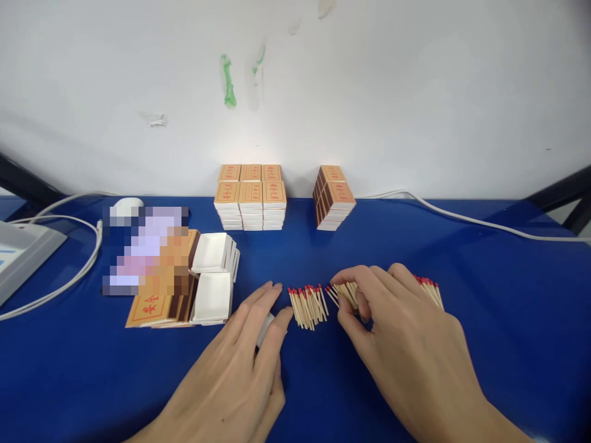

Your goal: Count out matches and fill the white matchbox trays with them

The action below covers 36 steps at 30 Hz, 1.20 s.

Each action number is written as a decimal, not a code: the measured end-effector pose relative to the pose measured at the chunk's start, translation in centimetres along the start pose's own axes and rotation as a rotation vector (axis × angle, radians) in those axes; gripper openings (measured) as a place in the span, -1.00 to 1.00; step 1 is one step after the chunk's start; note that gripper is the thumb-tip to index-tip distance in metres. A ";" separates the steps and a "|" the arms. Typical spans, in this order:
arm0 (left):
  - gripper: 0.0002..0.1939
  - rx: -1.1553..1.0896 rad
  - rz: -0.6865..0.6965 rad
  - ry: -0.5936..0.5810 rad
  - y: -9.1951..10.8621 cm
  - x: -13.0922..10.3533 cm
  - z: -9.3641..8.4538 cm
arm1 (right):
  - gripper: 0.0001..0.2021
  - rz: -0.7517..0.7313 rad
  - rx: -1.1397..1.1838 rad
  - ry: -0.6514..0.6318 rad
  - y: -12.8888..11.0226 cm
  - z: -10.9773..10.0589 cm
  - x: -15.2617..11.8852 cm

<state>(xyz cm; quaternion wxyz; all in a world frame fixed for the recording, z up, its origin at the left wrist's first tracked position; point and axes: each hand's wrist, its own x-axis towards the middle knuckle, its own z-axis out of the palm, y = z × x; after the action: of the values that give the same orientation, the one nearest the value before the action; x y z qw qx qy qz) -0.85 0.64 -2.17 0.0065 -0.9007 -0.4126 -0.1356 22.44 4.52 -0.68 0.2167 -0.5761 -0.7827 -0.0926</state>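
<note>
Head view: slender, red-tipped matches (308, 307) lie bunched; left hand (244, 347) open, right hand (404, 335) curled, grip unclear.

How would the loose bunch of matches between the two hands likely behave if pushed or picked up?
The middle bunch of matches would probably splay or shed sticks, since nothing visible binds them and several already lie askew. Each stick looks light and stiff but likely snappable, being thin and straight.

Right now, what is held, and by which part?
Left hand partly hides a white piece; right hand partly covers some matches. Whether either is gripped cannot be told.
</note>
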 end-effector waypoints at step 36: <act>-0.45 0.007 0.007 0.010 0.2 -0.1 0.0 | -0.83 -0.008 0.009 -0.011 0.6 0.1 0.0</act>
<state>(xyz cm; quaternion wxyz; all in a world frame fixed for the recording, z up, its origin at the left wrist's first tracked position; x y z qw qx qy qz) -0.80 0.46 -2.14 0.0119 -0.9014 -0.4100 -0.1385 22.93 4.75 -0.82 0.2147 -0.5725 -0.7865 -0.0870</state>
